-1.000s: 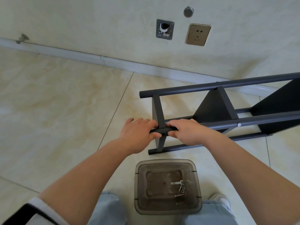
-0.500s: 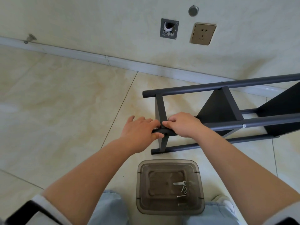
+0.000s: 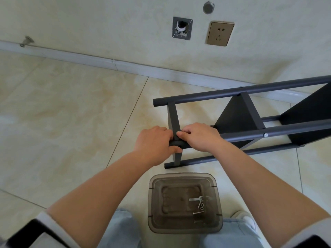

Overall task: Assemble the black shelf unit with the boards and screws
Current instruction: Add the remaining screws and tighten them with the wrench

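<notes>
the left hand (image 3: 155, 142) gripped the near end of the shelf unit's (image 3: 238, 120) closest tube, fingers curled over the top and thumb under it, while the right hand (image 3: 200, 136) sat just beside it on the same tube, thumb and fingers pinched against the flat crossbar (image 3: 174, 119) where it met the tube. compared with half a second before, the hands had hardly shifted; a second before, the right hand lay a little further right along the tube and flatter, and it had since drawn in toward the joint. the shelf unit lay on its side on the tiled floor (image 3: 62, 108), its long axis running from the hands off to the right edge of view, roughly parallel to the wall, with the open tube ends pointing left. two dark boards (image 3: 232, 115) stood fixed between the tubes. near the person's knees sat a clear plastic container (image 3: 185, 228) holding loose screws (image 3: 200, 205) and washers.
</notes>
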